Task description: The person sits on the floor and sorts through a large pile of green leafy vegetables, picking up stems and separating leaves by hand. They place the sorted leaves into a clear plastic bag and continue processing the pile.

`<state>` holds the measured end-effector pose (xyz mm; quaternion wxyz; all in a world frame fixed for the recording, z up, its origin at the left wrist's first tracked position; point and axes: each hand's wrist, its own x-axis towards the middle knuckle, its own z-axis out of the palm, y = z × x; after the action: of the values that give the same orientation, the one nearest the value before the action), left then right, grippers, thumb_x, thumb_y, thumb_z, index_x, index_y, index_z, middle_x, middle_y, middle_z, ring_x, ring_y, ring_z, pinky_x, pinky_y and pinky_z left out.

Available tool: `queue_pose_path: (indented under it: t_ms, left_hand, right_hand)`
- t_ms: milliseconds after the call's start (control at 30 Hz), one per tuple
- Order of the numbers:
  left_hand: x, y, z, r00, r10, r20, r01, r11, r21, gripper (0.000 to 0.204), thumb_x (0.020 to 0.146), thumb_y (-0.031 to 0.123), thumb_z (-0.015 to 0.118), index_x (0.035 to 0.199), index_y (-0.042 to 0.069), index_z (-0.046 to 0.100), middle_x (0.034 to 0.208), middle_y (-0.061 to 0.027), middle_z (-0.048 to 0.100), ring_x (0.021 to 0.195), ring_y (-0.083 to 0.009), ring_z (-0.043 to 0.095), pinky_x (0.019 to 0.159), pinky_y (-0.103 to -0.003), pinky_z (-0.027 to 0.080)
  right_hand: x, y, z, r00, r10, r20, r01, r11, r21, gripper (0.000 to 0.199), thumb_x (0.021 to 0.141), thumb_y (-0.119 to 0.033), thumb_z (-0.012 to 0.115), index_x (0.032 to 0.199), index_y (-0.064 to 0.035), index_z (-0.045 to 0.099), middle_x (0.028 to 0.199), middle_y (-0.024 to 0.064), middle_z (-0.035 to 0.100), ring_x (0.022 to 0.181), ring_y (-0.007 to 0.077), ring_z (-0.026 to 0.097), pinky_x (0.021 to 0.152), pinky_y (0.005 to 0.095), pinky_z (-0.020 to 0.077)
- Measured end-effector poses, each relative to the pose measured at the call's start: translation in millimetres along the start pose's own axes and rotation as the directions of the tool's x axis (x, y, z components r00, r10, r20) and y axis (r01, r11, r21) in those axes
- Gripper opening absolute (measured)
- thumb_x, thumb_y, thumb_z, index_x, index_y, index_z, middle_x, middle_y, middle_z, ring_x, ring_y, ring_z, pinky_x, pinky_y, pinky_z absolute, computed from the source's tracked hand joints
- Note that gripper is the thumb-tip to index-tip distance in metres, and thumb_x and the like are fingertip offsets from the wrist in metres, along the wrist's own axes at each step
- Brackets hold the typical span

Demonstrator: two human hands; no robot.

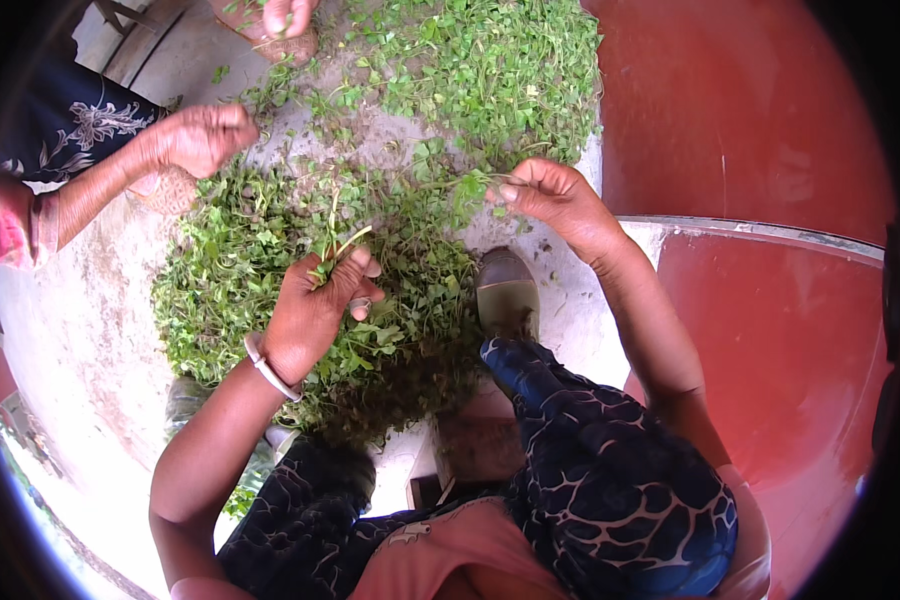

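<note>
A low pile of leafy green stems (225, 275) is spread over the pale floor in front of me. Above that pile my left hand (310, 310) is closed around a few green stems (348, 241), whose pale ends stick up past the thumb. It wears a ring, and a white bangle (270, 370) circles the wrist. Farther right, my right hand (562, 205) pinches a thin leafy sprig (470, 187) between thumb and fingertips, its leaves hanging toward the left. The two hands are well apart.
Another heap of greens (490, 70) lies at the far side. At the upper left a co-worker's hand (202, 138) reaches over the greens, with a second hand (288, 15) beyond. My boot (507, 285) stands beside the pile. Red flooring (740, 110) borders the right.
</note>
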<state>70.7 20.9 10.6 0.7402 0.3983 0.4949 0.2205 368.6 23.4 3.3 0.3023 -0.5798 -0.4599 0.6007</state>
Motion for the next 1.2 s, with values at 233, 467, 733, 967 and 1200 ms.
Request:
queue_pose_path:
  t_ms: [233, 467, 733, 967, 1200]
  left_hand:
    - [12.0, 26.8, 29.4, 0.991, 0.134, 0.017, -0.134, 0.990, -0.042, 0.032, 0.094, 0.028, 0.052, 0.107, 0.000, 0.059, 0.088, -0.0059, 0.065, 0.077, -0.0157, 0.062, 0.075, -0.028, 0.048]
    - [25.3, 23.5, 56.2, 0.951, 0.224, 0.214, -0.271, 0.936, 0.224, 0.029, 0.095, 0.022, 0.052, 0.118, 0.007, 0.057, 0.085, 0.0020, 0.062, 0.069, -0.0050, 0.056, 0.058, -0.019, 0.043]
    - [32.7, -1.3, 56.9, 0.965, 0.109, 0.238, -0.178, 0.941, 0.287, 0.033, 0.094, 0.016, 0.053, 0.125, 0.003, 0.052, 0.089, -0.0003, 0.062, 0.068, -0.0075, 0.055, 0.060, -0.020, 0.046]
    - [35.5, -15.9, 52.3, 0.981, -0.008, 0.195, -0.033, 0.978, 0.208, 0.027, 0.090, 0.016, 0.059, 0.112, 0.000, 0.059, 0.087, -0.0023, 0.064, 0.065, -0.0073, 0.052, 0.056, -0.021, 0.043]
    - [31.7, -4.7, 44.9, 0.988, -0.142, 0.062, 0.149, 0.982, -0.115, 0.023, 0.091, 0.020, 0.058, 0.103, 0.001, 0.061, 0.097, -0.0044, 0.065, 0.064, -0.0098, 0.051, 0.054, -0.022, 0.041]
  right_hand:
    - [-6.6, -8.1, 2.8, 0.990, 0.062, 0.129, -0.072, 0.994, 0.076, 0.016, 0.088, -0.022, 0.062, 0.082, -0.0076, 0.058, 0.074, 0.0017, 0.063, 0.070, 0.0084, 0.057, 0.064, 0.0231, 0.0427]
    - [-9.0, -9.9, 15.9, 0.939, 0.134, 0.318, -0.178, 0.977, 0.114, 0.020, 0.088, -0.025, 0.062, 0.079, -0.0070, 0.059, 0.069, 0.0026, 0.062, 0.063, 0.0098, 0.060, 0.056, 0.0223, 0.0407]
    - [-11.8, -3.0, 24.5, 0.898, 0.252, 0.362, -0.390, 0.835, 0.388, 0.015, 0.087, -0.021, 0.061, 0.092, -0.0068, 0.061, 0.079, 0.0009, 0.062, 0.064, 0.0126, 0.061, 0.056, 0.0251, 0.0453]
    - [-10.6, 9.4, 27.9, 0.912, 0.331, 0.241, -0.408, 0.788, 0.462, 0.021, 0.087, -0.020, 0.063, 0.102, -0.0053, 0.059, 0.090, 0.0051, 0.064, 0.067, 0.0150, 0.063, 0.061, 0.0331, 0.0543]
    - [-6.7, 29.0, 13.0, 0.940, 0.323, 0.110, -0.333, 0.797, 0.504, 0.026, 0.089, -0.018, 0.060, 0.110, -0.0045, 0.056, 0.098, 0.0086, 0.063, 0.067, 0.0135, 0.061, 0.061, 0.0304, 0.0530]
